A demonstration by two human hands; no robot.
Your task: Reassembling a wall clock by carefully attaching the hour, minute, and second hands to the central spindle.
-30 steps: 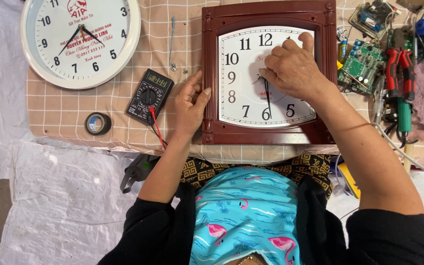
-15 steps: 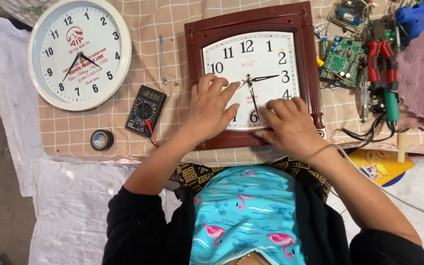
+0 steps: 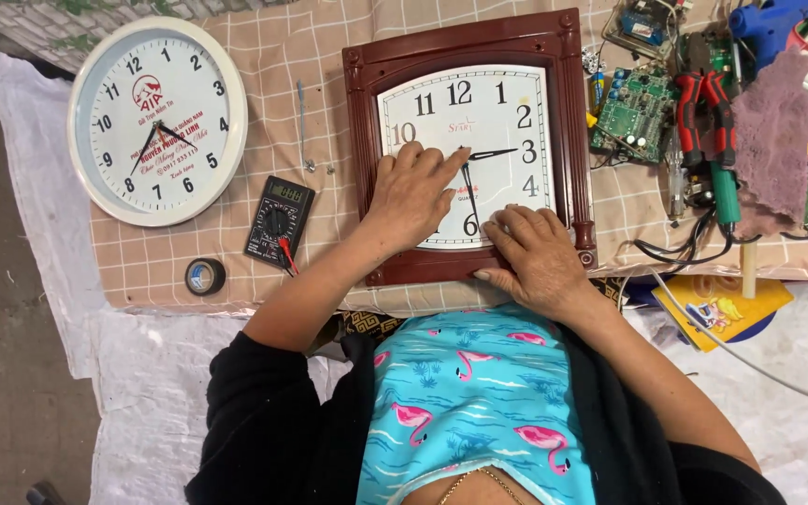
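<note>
A square wall clock with a dark red-brown frame (image 3: 365,122) and a white face lies flat on a checked cloth in front of me. My left hand (image 3: 413,192) rests flat on the lower left of the face, fingers spread toward the centre where the black hands meet. My right hand (image 3: 535,257) lies palm down on the bottom edge of the frame, fingertips touching the lower face. Neither hand holds anything.
A round white wall clock (image 3: 156,122) lies at the left. A black multimeter (image 3: 278,220) and a roll of black tape (image 3: 205,276) sit beside it. Circuit boards (image 3: 633,112), red-handled pliers (image 3: 708,108), a blue glue gun (image 3: 778,19) and cables crowd the right.
My right hand came down from the clock's upper right to its bottom edge. My left hand slid from the frame's left side onto the face. The view shifted slightly.
</note>
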